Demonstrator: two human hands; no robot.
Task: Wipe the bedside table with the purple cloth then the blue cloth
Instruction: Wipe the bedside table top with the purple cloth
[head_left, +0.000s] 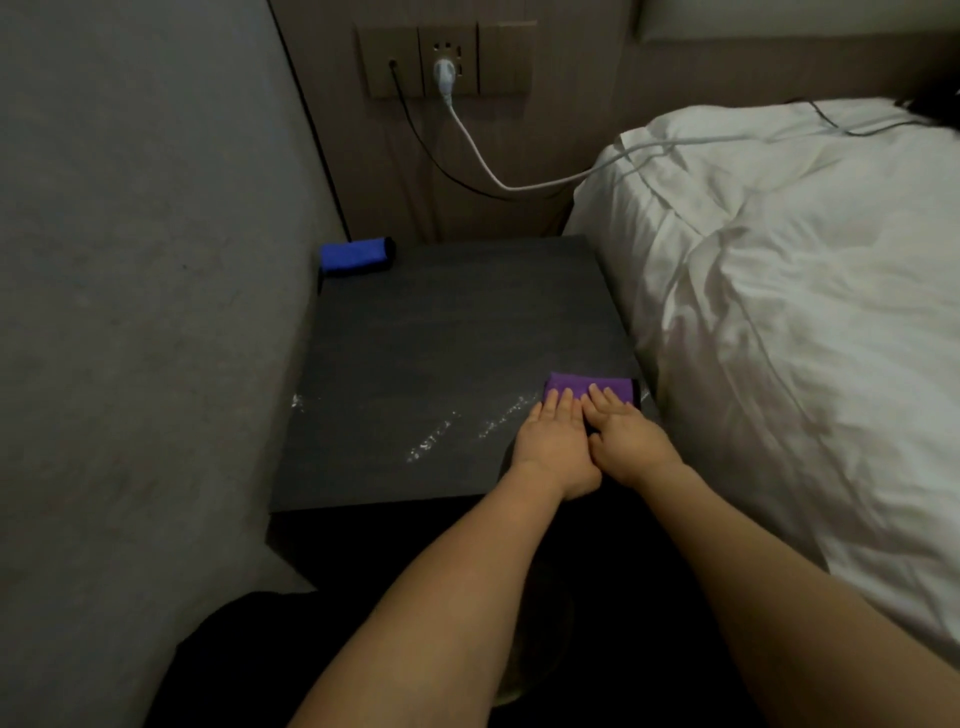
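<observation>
Blue cloth sits folded and untouched at the desk's far-left corner, so that pass is left. White streaks remain mid-desk — the first wipe looks unfinished. My left hand and right hand press flat, fingers straight, on the folded purple cloth near the front-right edge — beside the bed.

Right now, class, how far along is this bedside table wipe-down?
Early stage. Both hands, left and right, press the purple cloth flat near the table's right front edge. White smears remain to its left. The blue cloth sits unused at the back left corner.
</observation>
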